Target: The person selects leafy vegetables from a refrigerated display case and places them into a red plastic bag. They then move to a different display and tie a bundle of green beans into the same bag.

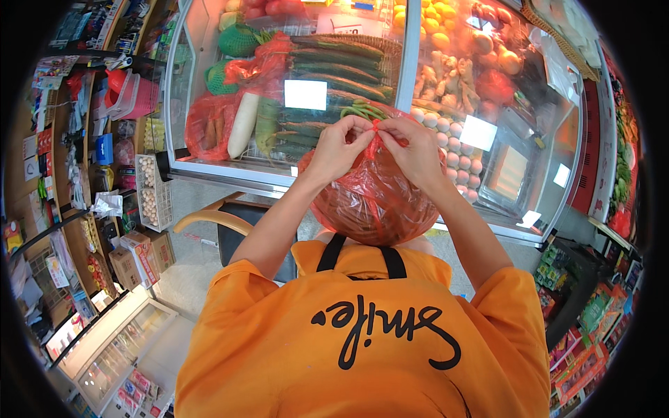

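A bulging, translucent red plastic bag (376,198) is in front of my body, its lower part close to my lap. Its gathered neck is pinched between the fingertips of my left hand (345,143) and my right hand (410,146). Both hands meet at a twisted or knotted spot in the plastic. Green stalks (360,109) show just beyond my fingers; whether they come out of the bag I cannot tell. The bag's contents are blurred by the crinkled film.
Ahead stands a glass-fronted display case (235,175) with cucumbers (337,57), a white radish (243,125), eggs (462,162) and ginger (447,78). A chair with a wooden armrest (209,217) is at my left. Stocked shelves (78,130) and cardboard boxes (141,256) stand farther left.
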